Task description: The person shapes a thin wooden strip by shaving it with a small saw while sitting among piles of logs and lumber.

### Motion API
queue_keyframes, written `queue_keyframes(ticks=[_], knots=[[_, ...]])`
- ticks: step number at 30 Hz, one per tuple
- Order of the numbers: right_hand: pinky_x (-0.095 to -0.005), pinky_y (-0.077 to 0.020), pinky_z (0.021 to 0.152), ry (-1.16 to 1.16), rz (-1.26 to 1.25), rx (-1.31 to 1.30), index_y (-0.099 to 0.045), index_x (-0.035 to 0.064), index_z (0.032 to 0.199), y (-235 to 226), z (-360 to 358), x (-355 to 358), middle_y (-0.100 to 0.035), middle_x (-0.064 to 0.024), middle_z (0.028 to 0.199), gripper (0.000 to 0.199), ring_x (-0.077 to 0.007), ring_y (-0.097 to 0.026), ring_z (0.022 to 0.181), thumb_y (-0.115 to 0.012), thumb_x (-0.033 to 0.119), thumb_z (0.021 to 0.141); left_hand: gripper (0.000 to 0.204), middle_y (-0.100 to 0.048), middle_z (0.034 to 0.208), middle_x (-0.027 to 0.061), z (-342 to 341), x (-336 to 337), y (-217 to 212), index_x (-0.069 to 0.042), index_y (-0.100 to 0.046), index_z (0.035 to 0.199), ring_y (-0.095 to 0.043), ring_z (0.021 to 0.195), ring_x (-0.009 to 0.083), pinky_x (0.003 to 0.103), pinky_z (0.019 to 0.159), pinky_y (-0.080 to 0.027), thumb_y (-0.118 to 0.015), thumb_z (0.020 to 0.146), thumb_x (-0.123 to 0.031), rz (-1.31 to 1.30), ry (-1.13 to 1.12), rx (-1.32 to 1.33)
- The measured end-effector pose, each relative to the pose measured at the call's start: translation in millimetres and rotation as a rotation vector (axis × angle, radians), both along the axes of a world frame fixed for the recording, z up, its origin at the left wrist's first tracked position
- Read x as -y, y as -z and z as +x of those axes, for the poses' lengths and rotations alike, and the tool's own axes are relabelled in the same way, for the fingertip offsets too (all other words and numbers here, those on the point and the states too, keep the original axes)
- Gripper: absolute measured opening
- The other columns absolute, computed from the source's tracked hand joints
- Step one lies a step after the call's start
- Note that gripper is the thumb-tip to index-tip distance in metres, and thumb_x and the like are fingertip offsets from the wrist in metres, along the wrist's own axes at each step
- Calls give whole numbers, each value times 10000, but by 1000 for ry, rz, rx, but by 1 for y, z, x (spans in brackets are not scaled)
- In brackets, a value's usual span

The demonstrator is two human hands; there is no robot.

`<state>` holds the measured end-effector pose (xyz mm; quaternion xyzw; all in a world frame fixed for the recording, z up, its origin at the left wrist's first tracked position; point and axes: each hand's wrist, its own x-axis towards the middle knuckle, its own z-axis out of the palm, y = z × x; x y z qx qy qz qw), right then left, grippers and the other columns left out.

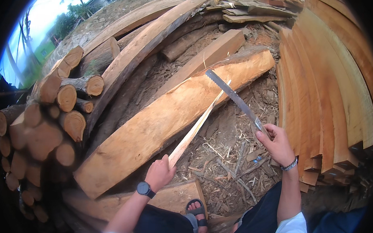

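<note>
My left hand [160,173] is closed around the lower end of a long, pale strip of wood [194,130] that narrows to a point away from me. In my right hand [277,143] is the handle of a hand saw [239,101], its curved grey blade slanting up and to the left. The blade passes by the strip's pointed tip; whether the two touch I cannot tell. Beneath both lies a thick, flat-topped slab of timber [149,121], running from lower left to upper right, with bark along its far edge.
Cut logs [42,141] are stacked at the left. Tall sawn boards [316,89] lean at the right. Behind the slab lie a squared beam [203,59] and a long curved timber [144,44]. Wood chips and twigs [234,168] litter the ground near my sandalled foot [197,212].
</note>
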<state>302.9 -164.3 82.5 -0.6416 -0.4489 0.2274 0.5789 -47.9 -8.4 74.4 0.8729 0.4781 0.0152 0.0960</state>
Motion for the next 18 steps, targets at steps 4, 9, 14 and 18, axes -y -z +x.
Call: queue_keyframes(ticks=[4, 9, 14, 18], knots=[[-297, -400, 519, 200, -33, 194, -648, -13, 844, -38, -21, 20, -554, -52, 578, 270, -91, -500, 534, -769, 228, 833, 313, -631, 744, 294, 10, 14, -9, 41, -505, 883, -637, 755, 457, 522, 691, -512, -643, 834, -235, 32, 88, -90], [-287, -390, 505, 356, 94, 228, -637, -5, 829, -34, -22, 14, -544, -33, 567, 253, -80, -475, 514, -765, 213, 823, 324, -653, 764, 268, 11, 20, -9, 20, -509, 894, -655, 739, 438, 502, 660, -528, -678, 822, -248, 62, 140, -93], [-253, -335, 503, 249, 54, 49, -648, 24, 794, -4, -8, -7, -480, 57, 571, 217, -38, -422, 540, -766, 205, 824, 339, -651, 760, 260, 14, 22, -9, 25, -493, 881, -652, 731, 428, 484, 655, -530, -687, 816, -246, 52, 156, -52], [-224, -289, 495, 4, 65, -80, -675, 26, 850, 35, -16, -31, -442, 96, 575, 188, -9, -380, 536, -785, 175, 816, 330, -643, 737, 238, 17, 26, -11, 12, -493, 867, -652, 707, 410, 473, 648, -530, -688, 809, -248, 97, 162, -62]])
